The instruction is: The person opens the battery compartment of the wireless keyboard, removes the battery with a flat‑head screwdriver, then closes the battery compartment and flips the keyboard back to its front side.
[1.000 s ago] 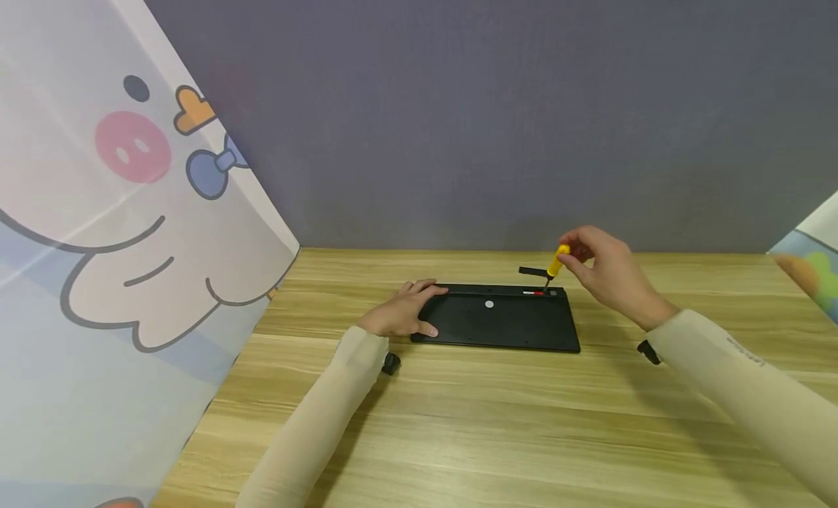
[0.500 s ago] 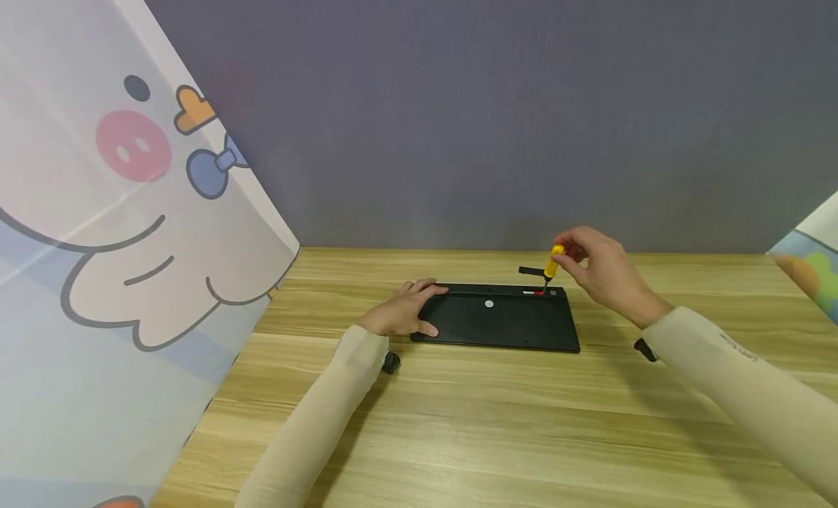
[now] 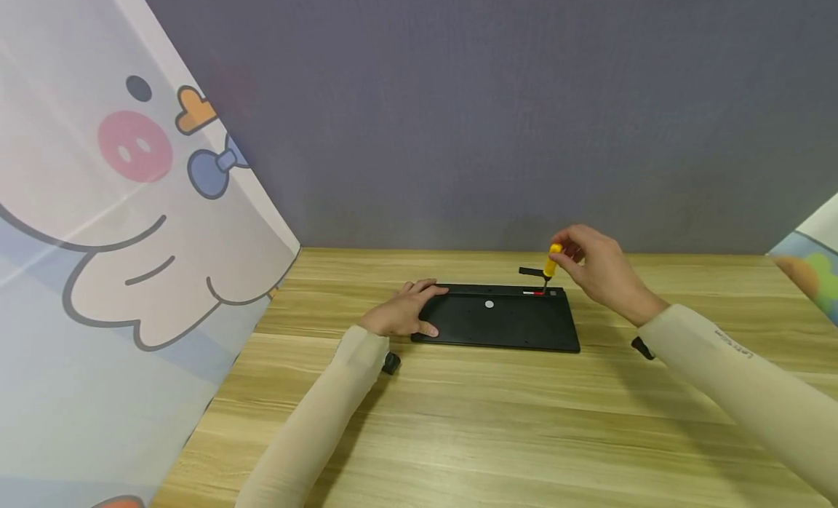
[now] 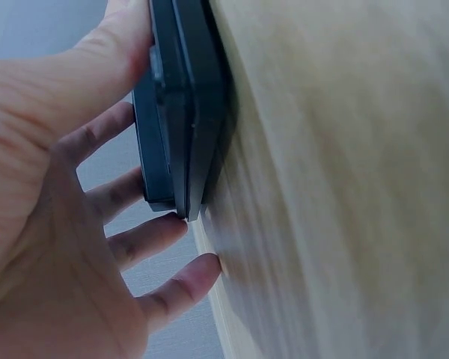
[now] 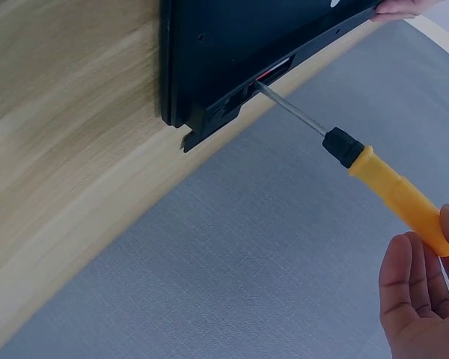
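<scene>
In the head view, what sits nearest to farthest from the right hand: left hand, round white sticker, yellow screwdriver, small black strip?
1. Yellow screwdriver: held in the right hand.
2. Small black strip: leftward, just beyond the black panel.
3. Round white sticker: on the panel.
4. Left hand: at the panel's left end.

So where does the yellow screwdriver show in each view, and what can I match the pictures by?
Head: screwdriver right of centre, tip down at the far right part of the black panel.
Left wrist: not in this picture.
Right wrist: slants from the upper middle, tip first, down to the right edge.
Shared landmark: the black panel, in all three; the left wrist view shows it upper left.
</scene>
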Available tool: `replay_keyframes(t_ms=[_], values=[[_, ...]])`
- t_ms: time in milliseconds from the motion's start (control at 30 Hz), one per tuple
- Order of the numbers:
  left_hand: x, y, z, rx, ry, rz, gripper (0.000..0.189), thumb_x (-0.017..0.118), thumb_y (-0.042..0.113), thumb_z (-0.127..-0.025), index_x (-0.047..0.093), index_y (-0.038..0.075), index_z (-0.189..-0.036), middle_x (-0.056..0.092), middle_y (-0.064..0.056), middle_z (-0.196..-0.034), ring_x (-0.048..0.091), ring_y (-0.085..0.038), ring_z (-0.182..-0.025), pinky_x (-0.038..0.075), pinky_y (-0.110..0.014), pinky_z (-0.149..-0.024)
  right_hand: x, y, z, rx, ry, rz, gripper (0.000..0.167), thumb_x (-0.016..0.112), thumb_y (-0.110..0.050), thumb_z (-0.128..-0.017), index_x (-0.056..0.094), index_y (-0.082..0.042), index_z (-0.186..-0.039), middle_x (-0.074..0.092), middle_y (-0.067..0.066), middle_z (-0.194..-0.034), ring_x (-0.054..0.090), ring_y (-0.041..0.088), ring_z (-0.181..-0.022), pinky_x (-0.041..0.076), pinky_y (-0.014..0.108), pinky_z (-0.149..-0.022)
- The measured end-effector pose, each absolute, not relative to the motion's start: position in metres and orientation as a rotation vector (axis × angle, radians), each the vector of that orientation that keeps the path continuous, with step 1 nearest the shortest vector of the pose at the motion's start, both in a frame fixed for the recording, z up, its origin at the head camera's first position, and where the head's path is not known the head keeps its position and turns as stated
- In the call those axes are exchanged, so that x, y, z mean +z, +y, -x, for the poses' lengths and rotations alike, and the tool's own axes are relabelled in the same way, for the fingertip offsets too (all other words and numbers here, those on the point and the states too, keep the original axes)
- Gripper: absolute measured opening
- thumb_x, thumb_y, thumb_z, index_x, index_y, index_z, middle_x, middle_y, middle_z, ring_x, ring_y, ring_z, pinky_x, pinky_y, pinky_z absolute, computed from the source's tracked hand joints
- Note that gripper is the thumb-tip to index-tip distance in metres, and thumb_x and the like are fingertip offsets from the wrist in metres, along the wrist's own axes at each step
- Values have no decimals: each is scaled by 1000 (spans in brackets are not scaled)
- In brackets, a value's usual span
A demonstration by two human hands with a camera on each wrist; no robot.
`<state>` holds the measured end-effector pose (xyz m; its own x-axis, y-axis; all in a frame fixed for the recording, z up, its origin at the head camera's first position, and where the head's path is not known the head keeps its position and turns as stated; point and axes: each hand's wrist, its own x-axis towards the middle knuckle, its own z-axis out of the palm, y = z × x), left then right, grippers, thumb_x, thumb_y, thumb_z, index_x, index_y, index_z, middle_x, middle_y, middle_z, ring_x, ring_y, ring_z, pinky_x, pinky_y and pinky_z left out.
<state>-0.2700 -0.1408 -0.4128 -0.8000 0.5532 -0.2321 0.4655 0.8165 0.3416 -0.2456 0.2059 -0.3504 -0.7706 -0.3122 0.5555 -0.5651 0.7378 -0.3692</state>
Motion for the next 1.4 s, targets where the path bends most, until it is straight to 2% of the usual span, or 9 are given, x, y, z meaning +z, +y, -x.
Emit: replay_keyframes(t_ms=[367, 667, 1033, 1167, 1400], values=[[-413, -139, 270, 387, 2679, -791, 86, 72, 40, -80, 24, 31, -150, 10, -1, -156, 7, -31, -141, 16, -52, -109, -351, 208, 243, 742, -2497, -639, 23, 73, -3, -83, 62, -4, -103, 60, 2, -91, 56, 15, -75, 49, 35, -63], [-412, -138, 270, 404, 2666, -777, 84, 72, 39, -81, 24, 32, -150, 9, 1, -157, 5, -31, -142, 15, -52, -109, -349, 214, 243, 789, -2575, -567, 20, 69, -5, -87, 61, -2, -105, 60, 7, -92, 58, 21, -75, 50, 39, -64], [-412, -141, 270, 405, 2661, -773, 84, 72, 39, -81, 24, 32, -150, 8, 0, -157, 3, -33, -141, 18, -53, -108, -348, 222, 245, 865, -2622, -433, 20, 66, -7, -89, 63, 0, -108, 63, 10, -88, 59, 21, -70, 47, 27, -53], [-412, -141, 270, 397, 2665, -772, 85, 72, 39, -81, 24, 32, -150, 7, 0, -157, 4, -33, -141, 20, -53, -108, -349, 221, 246, 909, -2612, -405, 22, 66, -11, -90, 64, 0, -108, 64, 11, -88, 59, 21, -70, 47, 27, -53], [-413, -140, 270, 397, 2655, -787, 84, 71, 39, -81, 24, 31, -151, 7, -1, -157, 4, -35, -141, 17, -55, -108, -349, 217, 247, 931, -2590, -387, 23, 67, -11, -90, 65, 1, -109, 65, 12, -88, 60, 21, -68, 46, 27, -51]])
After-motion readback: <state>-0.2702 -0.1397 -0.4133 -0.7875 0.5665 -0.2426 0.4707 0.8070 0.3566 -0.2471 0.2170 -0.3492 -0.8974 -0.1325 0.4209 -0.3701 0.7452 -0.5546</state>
